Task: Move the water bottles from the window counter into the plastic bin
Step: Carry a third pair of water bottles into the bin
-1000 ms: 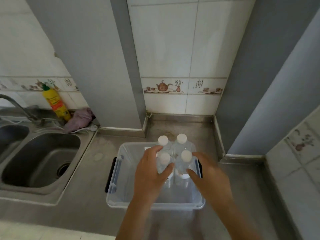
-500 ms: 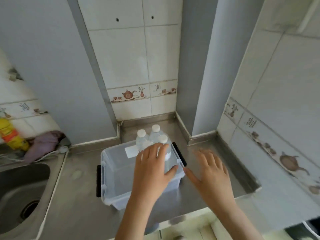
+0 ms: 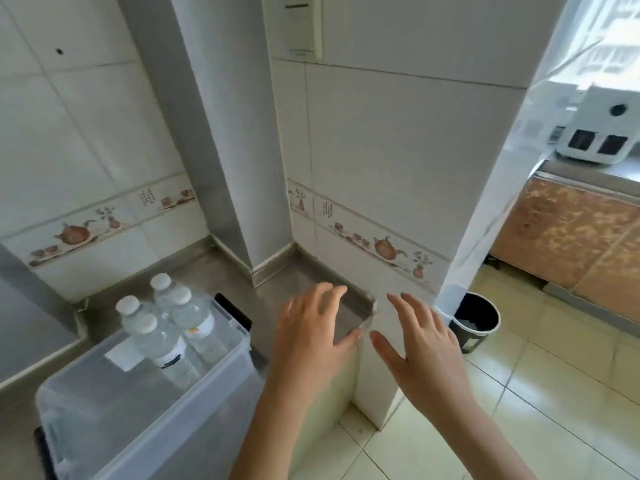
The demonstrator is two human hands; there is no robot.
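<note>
A clear plastic bin point(image 3: 194, 407) with black handles sits on the steel counter at the lower left. Several clear water bottles point(image 3: 157, 336) with white caps stand upright in its far right corner. My left hand point(image 3: 311, 336) hovers to the right of the bin, over the counter's end, fingers spread and empty. My right hand point(image 3: 420, 355) is further right, past the counter's edge, also spread and holding nothing. Neither hand touches the bin or a bottle.
The steel counter point(image 3: 287, 289) ends at a tiled wall corner point(image 3: 381, 188). A black waste bin point(image 3: 476, 322) stands on the tiled floor to the right. Further right, a white appliance point(image 3: 599, 133) rests on another counter by the window.
Both hands have let go of the bottles and left the bin, now spread to its right. The view has swung right, so the sink is out of sight and the window counter appears.
</note>
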